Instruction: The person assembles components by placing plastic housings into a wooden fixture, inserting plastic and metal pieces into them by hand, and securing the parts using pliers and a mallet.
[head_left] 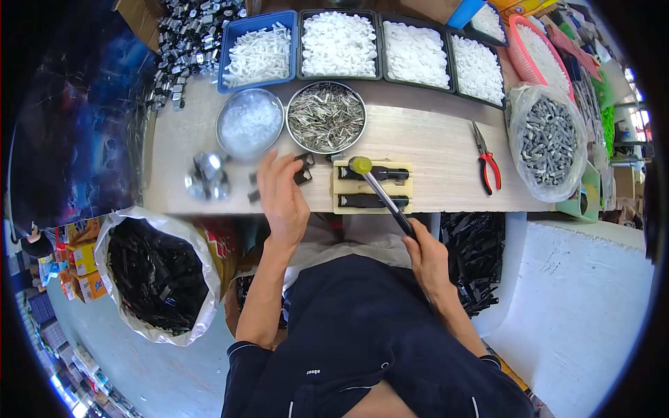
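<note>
Your right hand (426, 259) grips the little hammer (380, 191) tight, head over the wooden block (373, 187). At nine o'clock, your left hand (282, 195) pinches a black part (304, 171), ready.

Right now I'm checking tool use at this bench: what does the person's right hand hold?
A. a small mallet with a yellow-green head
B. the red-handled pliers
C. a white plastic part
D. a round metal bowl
A: the right hand grips the dark handle of the mallet, whose yellow-green head sits over the wooden jig; the red-handled pliers lie untouched on the table.
</note>
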The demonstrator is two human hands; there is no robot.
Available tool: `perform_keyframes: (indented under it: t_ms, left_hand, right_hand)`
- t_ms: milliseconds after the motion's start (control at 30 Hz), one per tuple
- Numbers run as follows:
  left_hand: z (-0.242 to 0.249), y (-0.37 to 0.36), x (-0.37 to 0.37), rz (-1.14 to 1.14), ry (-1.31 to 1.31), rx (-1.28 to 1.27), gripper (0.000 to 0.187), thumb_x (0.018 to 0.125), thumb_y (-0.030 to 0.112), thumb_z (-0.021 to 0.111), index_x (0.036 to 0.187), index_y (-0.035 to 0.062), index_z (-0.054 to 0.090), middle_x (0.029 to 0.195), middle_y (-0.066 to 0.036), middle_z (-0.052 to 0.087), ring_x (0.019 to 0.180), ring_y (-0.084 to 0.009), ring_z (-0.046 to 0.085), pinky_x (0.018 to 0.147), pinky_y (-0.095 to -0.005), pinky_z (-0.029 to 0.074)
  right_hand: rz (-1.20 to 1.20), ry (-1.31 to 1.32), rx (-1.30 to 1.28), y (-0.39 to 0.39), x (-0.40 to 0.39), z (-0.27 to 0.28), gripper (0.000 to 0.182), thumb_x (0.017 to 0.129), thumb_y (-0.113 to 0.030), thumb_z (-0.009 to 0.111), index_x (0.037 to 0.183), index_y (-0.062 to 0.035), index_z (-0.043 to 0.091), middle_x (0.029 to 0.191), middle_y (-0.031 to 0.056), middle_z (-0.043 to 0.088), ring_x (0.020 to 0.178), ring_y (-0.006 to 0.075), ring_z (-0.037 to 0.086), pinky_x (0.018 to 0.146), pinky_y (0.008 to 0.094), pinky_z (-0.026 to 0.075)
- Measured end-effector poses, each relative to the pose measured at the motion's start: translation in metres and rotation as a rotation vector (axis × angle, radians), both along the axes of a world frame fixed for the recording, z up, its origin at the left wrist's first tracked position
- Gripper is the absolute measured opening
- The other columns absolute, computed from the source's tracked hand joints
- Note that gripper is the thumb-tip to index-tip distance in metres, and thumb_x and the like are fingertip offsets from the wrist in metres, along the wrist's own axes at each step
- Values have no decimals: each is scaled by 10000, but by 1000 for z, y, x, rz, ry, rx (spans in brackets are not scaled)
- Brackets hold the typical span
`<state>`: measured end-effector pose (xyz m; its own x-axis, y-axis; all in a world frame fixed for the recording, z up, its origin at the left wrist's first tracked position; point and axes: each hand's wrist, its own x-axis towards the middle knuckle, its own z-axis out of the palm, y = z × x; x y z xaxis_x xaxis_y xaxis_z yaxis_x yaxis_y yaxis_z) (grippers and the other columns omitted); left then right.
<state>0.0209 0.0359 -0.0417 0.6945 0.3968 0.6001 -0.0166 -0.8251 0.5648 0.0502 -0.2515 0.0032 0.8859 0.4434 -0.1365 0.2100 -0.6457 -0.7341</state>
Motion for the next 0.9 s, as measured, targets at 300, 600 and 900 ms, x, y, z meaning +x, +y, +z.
perform_keyframes:
  t_ms: [300,600,900]
  left_hand:
    - [4,-10,-8,-68,-23,-89,278,881,-171,521,1080,-29,654,1192,-177,659,1242,-400,579,1059,-474,448]
    - [8,-32,0,-249,-33,-241,339,797,-195,528,1070,-36,652,1138,-194,656,1157,-403,622,1000,-464,499]
    - [11,-40,5,-300,17,-290,234,938,-135,522,1101,-25,650,1155,-178,668,1118,-332,643,998,-388,498]
  right_hand:
    - [-215,-475,-13,-8,40,-21,371,977,-59,647,1345,-19,620,997,214,686,872,334,690,804,388,539]
    - [-234,-732,-360,-38,118,-26,487,951,-131,679,1405,2,562,1178,212,585,1089,380,581,942,473,477]
    - [-225,-622,-823,-37,148,-36,589,974,-299,637,1501,-83,486,1426,186,523,1308,377,490,996,534,441]
